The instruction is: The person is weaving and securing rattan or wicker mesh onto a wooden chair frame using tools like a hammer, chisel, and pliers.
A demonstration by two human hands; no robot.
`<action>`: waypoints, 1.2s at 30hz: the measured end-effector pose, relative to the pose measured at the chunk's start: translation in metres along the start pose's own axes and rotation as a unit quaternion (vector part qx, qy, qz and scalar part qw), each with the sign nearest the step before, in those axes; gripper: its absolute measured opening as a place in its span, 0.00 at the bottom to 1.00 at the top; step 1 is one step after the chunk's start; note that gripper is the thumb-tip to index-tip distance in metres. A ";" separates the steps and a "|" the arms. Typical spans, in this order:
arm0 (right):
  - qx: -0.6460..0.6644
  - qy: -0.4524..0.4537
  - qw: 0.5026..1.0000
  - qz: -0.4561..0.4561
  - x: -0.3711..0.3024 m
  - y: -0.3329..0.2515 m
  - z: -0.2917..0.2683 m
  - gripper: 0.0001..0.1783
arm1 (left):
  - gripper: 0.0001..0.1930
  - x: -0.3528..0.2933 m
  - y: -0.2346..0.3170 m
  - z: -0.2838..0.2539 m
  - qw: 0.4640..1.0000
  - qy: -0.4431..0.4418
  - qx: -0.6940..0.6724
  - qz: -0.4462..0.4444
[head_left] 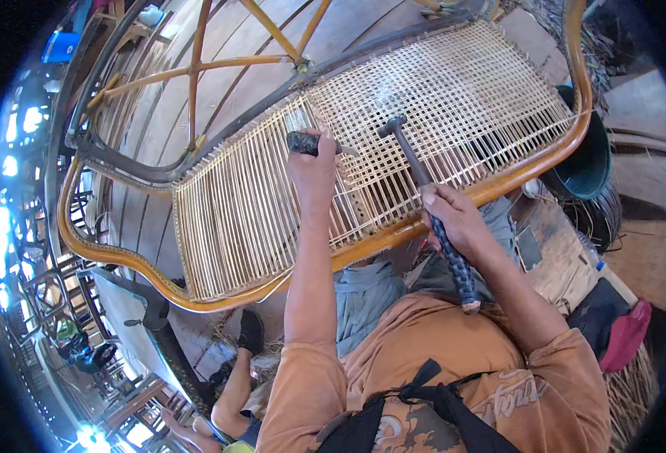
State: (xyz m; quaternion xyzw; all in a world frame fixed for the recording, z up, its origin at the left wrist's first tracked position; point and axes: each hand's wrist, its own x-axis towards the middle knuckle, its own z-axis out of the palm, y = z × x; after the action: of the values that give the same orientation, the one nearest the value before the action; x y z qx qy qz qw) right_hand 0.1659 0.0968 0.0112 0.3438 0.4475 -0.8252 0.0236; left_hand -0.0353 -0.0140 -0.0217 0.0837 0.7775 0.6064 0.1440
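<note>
Varnished wooden frame (114, 255) with rounded corners carries the cane panel (231, 219), which spans it from left edge to right. Toward the left edge: strands run one way only, from far rail to near rail. Below the near left corner, another person's leg (231, 381), dark shoe (251, 332) on the foot.

Left hand (314, 166): over the panel, left of its middle, closed around a dark-handled tool (303, 142). Narrow tip points right; contact with the strands cannot be told.

Right of this, the cane forms an open lattice. Hammer (414, 157) slants over it — head toward the far rail, grip out past the near rail. Right hand (457, 220): clamped on the dark, patterned grip, just beside the near rail. Hands well apart from each other.

Beyond the right edge — a green bucket (588, 166); farther right and nearer the person, a red cloth (626, 336).
</note>
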 end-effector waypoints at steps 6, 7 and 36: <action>0.007 0.022 1.000 0.009 -0.002 0.007 0.004 0.10 | 0.10 -0.003 0.001 0.000 1.000 -0.012 -0.020 -0.014; 0.009 0.022 1.000 0.006 -0.002 0.008 0.005 0.10 | 0.10 -0.001 -0.001 0.000 1.000 -0.010 -0.023 -0.017; 0.052 0.043 0.997 0.027 -0.004 0.013 0.019 0.12 | 0.08 -0.012 -0.002 -0.002 0.999 -0.039 0.010 -0.025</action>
State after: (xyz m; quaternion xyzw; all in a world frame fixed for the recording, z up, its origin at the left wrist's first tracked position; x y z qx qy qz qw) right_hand 0.1628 0.0737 0.0114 0.3917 0.3951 -0.8309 0.0088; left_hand -0.0245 -0.0201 -0.0222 0.0889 0.7791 0.5912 0.1885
